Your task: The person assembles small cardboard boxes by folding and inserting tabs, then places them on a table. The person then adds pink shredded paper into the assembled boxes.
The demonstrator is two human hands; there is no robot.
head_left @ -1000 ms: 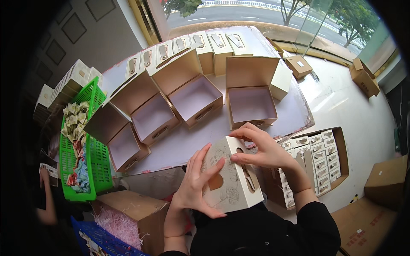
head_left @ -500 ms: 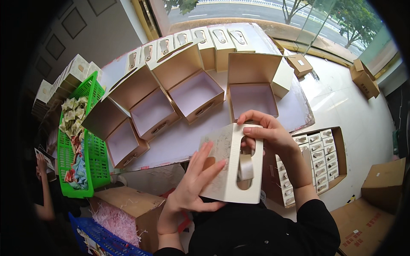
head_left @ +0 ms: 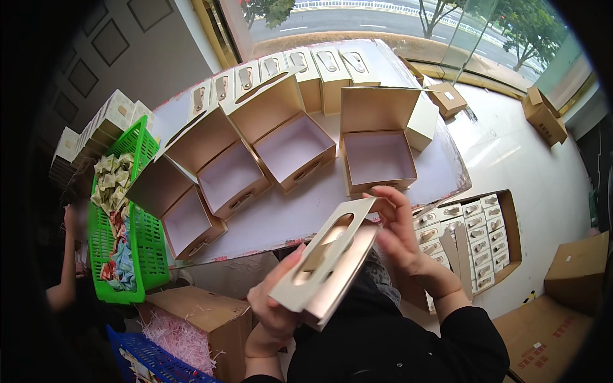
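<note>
Cream box [head_left: 352, 254], partly open, is held by left hand [head_left: 273, 303] and right hand [head_left: 403, 237], grip half-curled; green basket [head_left: 148, 244] contains packets [head_left: 113, 181].

Left of the lone open box [head_left: 380, 156], bare desk [head_left: 284, 218] leaves passage. Its raised lid [head_left: 375, 108] and the closed boxes [head_left: 331, 90] block behind it; the held box [head_left: 351, 255] obstructs its near side.

Left grip [head_left: 273, 305] partly hidden; blue basket [head_left: 159, 355] cropped

The held box [head_left: 345, 260] looks matt cardboard (faintly glossy inside), the green basket [head_left: 148, 246] plastic.
</note>
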